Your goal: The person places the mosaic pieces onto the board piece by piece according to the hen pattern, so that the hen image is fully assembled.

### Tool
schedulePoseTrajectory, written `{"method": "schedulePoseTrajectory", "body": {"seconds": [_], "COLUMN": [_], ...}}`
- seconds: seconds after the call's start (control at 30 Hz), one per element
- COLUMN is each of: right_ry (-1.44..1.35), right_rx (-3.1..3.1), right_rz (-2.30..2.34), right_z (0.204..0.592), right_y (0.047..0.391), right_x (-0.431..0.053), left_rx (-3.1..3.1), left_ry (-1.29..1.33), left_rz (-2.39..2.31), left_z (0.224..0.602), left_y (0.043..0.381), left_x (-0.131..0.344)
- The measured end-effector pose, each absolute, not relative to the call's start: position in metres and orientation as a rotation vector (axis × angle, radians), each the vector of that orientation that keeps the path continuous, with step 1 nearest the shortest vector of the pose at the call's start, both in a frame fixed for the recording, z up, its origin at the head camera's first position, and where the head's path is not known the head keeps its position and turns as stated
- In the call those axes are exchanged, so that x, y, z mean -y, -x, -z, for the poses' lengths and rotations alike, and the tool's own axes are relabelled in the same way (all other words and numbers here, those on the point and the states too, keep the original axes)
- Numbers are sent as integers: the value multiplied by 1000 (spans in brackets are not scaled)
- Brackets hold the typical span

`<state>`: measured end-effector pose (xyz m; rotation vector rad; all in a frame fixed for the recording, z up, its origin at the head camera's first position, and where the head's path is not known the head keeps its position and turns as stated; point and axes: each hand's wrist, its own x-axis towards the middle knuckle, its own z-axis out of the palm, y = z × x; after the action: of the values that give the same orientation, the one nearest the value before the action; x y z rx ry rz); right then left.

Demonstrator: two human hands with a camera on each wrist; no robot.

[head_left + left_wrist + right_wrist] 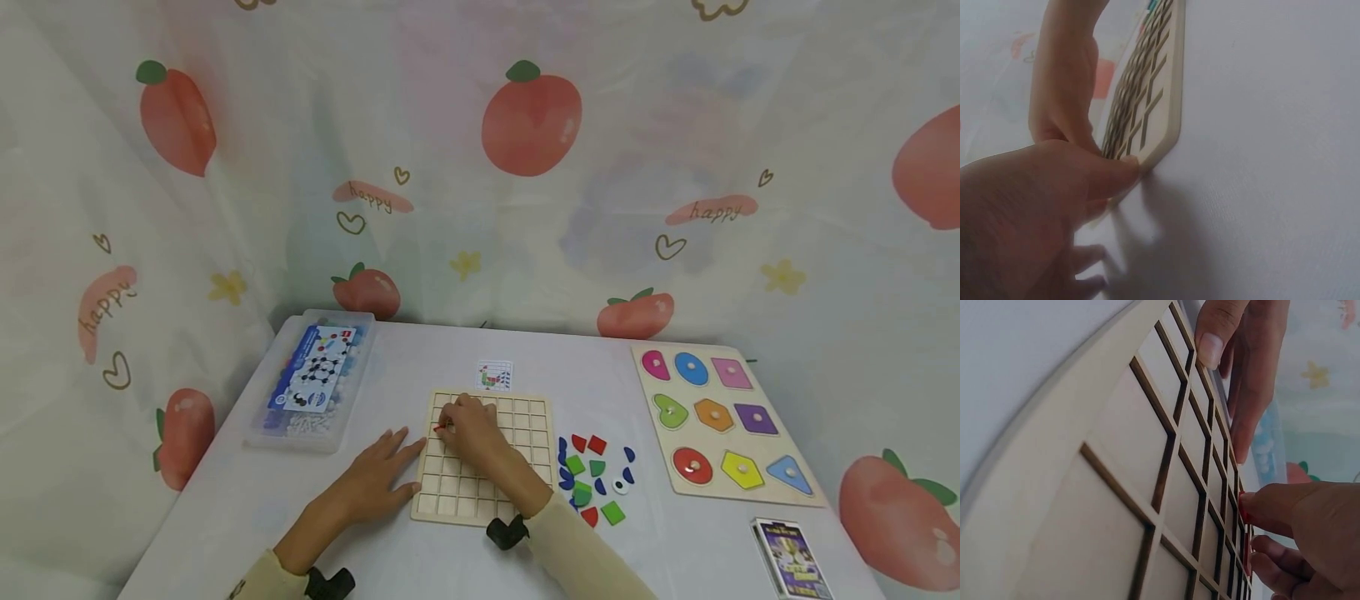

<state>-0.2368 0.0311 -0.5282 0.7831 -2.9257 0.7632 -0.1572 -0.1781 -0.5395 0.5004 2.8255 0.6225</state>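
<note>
A wooden grid board [531,433] lies on the white table. My right hand [474,432] reaches over its far left part and pinches a small red piece [1245,507] between thumb and fingers, right at the grid squares. More red shows just below that piece in the right wrist view. My left hand [375,479] lies beside the board's left edge with fingers spread, and its thumb [1124,170] touches the rim. Behind the board is a small pattern card [495,376] with a coloured picture on a grid.
Loose red, green and blue pieces, such as a green square [612,512], are scattered right of the board. A shape puzzle [660,450] lies farther right, with a card box [793,560] nearer. A clear plastic case [341,417] stands at the back left.
</note>
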Motion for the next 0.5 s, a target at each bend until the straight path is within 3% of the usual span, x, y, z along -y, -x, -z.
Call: {"method": "schedulePoseTrajectory", "body": {"seconds": [0.5], "right_ry": [-751], "right_rx": [2977], "right_rz": [-773], "right_z": [527], "right_y": [239], "right_x": [-33], "left_rx": [-2820], "left_ry": [-502], "left_rz": [-635], "left_z": [542], "left_y": [158], "left_x": [179]}}
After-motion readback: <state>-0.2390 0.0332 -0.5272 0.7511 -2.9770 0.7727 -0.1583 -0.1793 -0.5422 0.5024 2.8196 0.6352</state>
